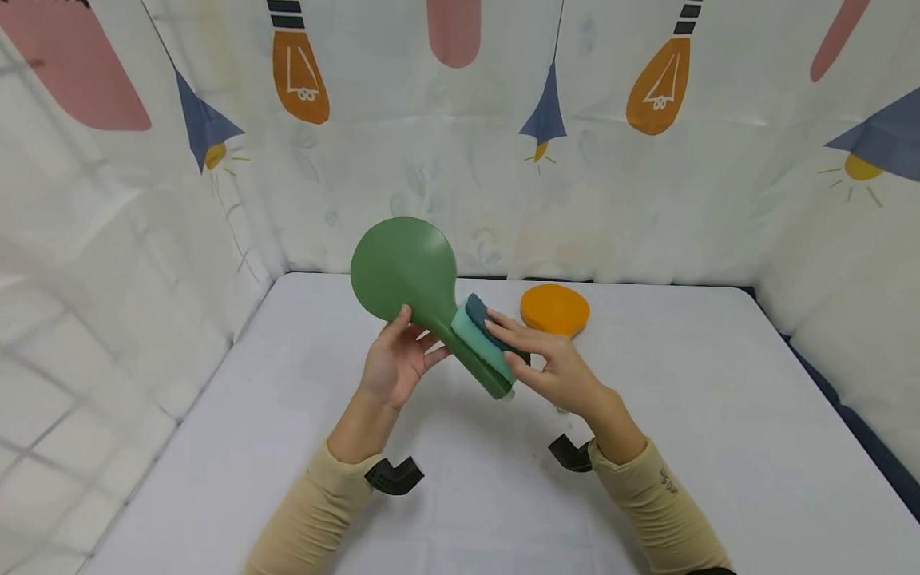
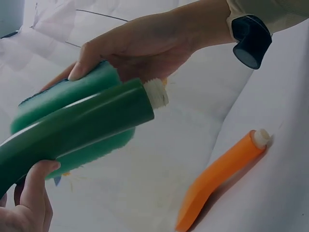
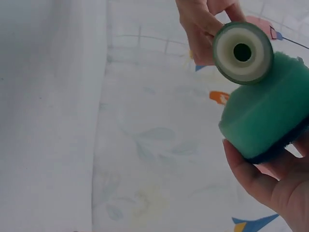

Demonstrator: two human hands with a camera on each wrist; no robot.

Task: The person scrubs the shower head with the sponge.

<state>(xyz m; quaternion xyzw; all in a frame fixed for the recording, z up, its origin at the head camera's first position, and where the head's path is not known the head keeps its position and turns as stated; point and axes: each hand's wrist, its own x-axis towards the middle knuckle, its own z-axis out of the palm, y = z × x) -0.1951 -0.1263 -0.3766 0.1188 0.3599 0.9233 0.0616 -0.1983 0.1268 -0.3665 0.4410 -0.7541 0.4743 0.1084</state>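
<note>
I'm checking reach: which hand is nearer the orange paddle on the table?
Right. The right hand presses a sponge just in front of the orange paddle; the left hand holds the green paddle farther left.

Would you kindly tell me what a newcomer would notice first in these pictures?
First, the green paddle held up mid-table: the left hand grips its neck, and the right hand wraps a teal sponge around its handle. Behind the right hand, an orange paddle lies flat on the white table, before a curtain printed with bulbs.

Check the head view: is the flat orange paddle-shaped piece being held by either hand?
No, the flat orange paddle-shaped piece lies on the white table, apart from both hands.
</note>
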